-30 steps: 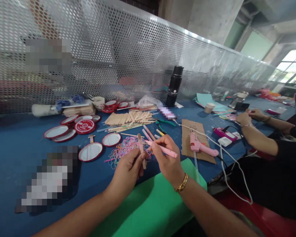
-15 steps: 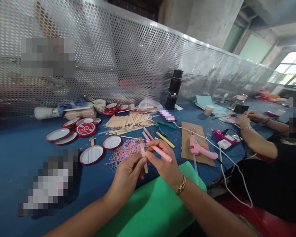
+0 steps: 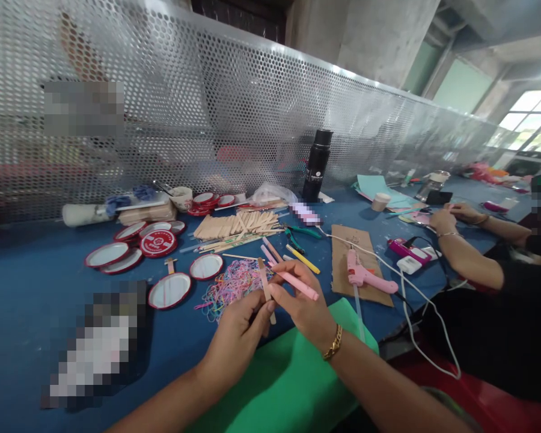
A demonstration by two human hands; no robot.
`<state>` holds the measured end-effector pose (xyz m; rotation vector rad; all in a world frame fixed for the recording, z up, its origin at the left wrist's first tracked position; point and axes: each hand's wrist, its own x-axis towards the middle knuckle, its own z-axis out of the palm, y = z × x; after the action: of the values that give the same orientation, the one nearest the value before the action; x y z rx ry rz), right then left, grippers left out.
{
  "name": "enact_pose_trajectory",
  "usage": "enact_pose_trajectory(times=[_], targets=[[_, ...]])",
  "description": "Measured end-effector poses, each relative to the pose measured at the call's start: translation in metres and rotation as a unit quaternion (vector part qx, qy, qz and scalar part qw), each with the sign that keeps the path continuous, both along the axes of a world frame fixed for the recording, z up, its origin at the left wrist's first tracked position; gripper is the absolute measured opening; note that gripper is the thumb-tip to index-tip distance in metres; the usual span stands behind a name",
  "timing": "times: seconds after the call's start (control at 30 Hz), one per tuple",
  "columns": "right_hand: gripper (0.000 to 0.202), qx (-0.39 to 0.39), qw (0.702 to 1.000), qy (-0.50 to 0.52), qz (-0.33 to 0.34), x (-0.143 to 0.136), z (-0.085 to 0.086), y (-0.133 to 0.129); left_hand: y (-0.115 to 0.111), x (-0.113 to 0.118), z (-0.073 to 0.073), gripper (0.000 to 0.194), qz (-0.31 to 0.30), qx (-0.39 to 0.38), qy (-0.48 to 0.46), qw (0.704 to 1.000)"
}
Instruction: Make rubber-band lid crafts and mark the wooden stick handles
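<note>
Between the thumb and fingers of my left hand (image 3: 240,325) is a wooden craft stick (image 3: 264,278), tilted with its upper end leaning left. My right hand (image 3: 304,307) grips a pink marker (image 3: 301,285), whose rear end points right. The right fingertips are close against the stick; whether the marker's tip touches it is hidden. Behind my hands lies a tangle of coloured loops (image 3: 232,282). A yellow marker (image 3: 303,258) and other pens rest just past my right hand. Green cloth (image 3: 293,379) is below my forearms.
Craft sticks (image 3: 238,224) are piled beyond the loops, with pliers (image 3: 303,233) beside them. Red-rimmed lids (image 3: 170,290) are at left. A pink glue gun (image 3: 365,276) lies on cardboard (image 3: 342,240) at right, near a white cable. A black bottle (image 3: 318,165) stands behind. A co-worker's hands (image 3: 451,216) are far right.
Both hands have shifted slightly down and right in view, still with the craft stick and marker. The stick leans a little more. The view itself has moved slightly.
</note>
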<state>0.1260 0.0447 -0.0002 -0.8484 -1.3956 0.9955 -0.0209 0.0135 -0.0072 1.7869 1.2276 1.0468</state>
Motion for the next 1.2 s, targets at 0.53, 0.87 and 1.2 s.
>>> enact_pose_trajectory(times=[0.53,0.87,1.2], targets=[[0.014,0.042,0.995,-0.059,-0.072,0.010,-0.002,-0.006,0.002,0.000,0.000,0.033,0.017,-0.040,-0.018,0.999],[0.020,0.097,0.983,-0.122,-0.097,0.007,-0.002,-0.007,0.003,0.000,-0.001,0.036,0.022,-0.037,-0.014,0.999],[0.019,0.090,0.985,-0.120,-0.082,0.007,-0.001,-0.007,0.003,-0.001,-0.008,0.035,0.012,-0.030,-0.011,0.999]])
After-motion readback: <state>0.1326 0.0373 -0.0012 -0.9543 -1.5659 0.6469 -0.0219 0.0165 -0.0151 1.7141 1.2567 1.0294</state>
